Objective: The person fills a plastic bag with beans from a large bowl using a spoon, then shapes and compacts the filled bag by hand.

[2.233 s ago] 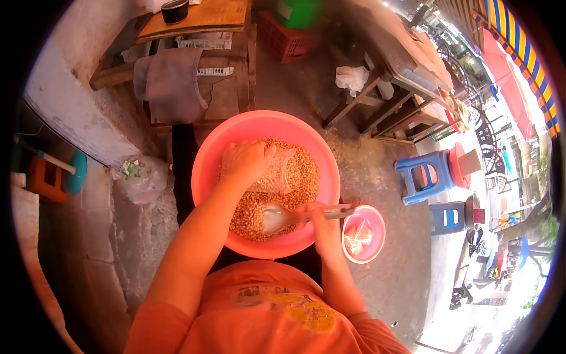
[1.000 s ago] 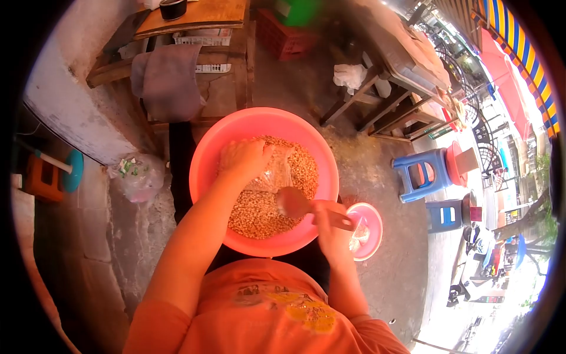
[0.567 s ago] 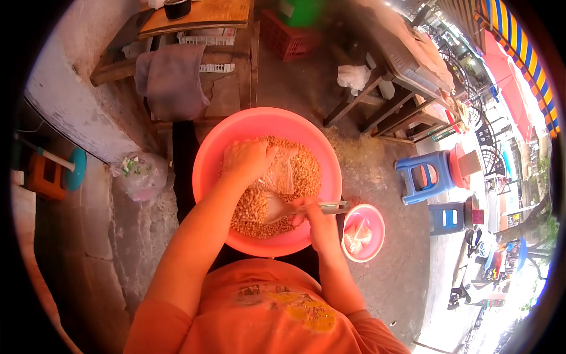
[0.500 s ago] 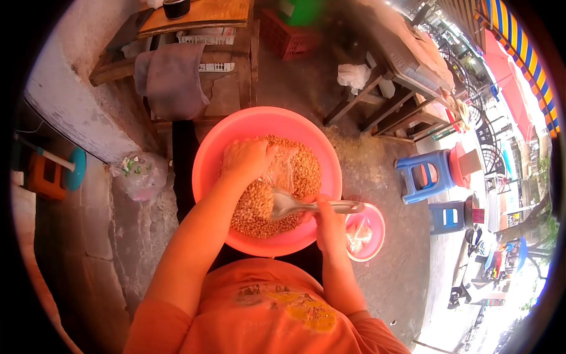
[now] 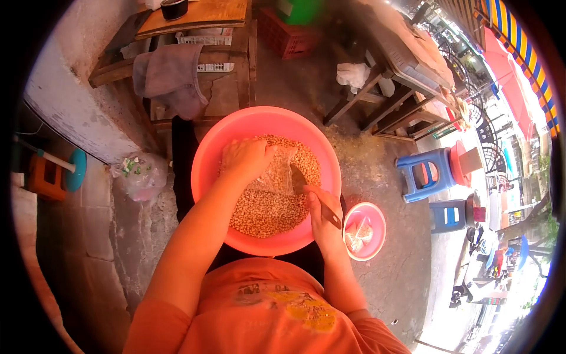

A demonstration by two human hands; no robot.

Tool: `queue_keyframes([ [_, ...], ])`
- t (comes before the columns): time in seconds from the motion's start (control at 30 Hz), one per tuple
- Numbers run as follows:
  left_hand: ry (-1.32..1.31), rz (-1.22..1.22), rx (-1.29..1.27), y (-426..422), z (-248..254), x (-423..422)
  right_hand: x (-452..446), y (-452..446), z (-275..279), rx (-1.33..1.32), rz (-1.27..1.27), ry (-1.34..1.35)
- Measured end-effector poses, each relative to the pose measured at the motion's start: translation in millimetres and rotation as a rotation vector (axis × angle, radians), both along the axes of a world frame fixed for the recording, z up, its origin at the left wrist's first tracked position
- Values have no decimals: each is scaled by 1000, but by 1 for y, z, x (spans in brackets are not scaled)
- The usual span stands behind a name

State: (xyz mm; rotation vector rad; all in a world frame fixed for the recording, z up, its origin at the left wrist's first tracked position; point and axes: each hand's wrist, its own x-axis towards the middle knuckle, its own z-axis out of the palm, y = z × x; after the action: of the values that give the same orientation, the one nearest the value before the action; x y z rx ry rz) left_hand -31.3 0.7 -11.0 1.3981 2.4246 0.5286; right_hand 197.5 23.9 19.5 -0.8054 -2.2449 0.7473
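Note:
A pink basin [image 5: 206, 189] sits low in front of my body, holding many small tan grains or beans [image 5: 265, 221]. Inside it, my left hand [image 5: 247, 158] is closed on a clear plastic bag [image 5: 277, 174] with some of the grains showing through. My right hand [image 5: 321, 206] grips the handle of a metal scoop [image 5: 299, 178], now turned on edge. The scoop's head is at the bag's right side; whether it is inside the mouth I cannot tell.
A smaller pink basin [image 5: 382, 242] with filled clear bags [image 5: 358, 235] stands to the right. Wooden tables [image 5: 236, 15] are ahead, one with a grey cloth [image 5: 171, 76] hanging. Blue stools [image 5: 424, 177] stand at right, a plastic bag [image 5: 141, 177] at left.
The scoop, heaped with grains and lying flat before, has moved up to the bag and turned on edge. My right hand has rotated with it. The left hand has barely moved.

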Motion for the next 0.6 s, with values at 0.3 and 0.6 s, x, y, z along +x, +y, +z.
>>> queue_keyframes([
  [0.3,13,-30,47,-4,0,-1,19,-4,-1,-62,-288,199],
  [0.6,27,-17,4,0,4,0,16,-19,15,-436,4,-217],
])
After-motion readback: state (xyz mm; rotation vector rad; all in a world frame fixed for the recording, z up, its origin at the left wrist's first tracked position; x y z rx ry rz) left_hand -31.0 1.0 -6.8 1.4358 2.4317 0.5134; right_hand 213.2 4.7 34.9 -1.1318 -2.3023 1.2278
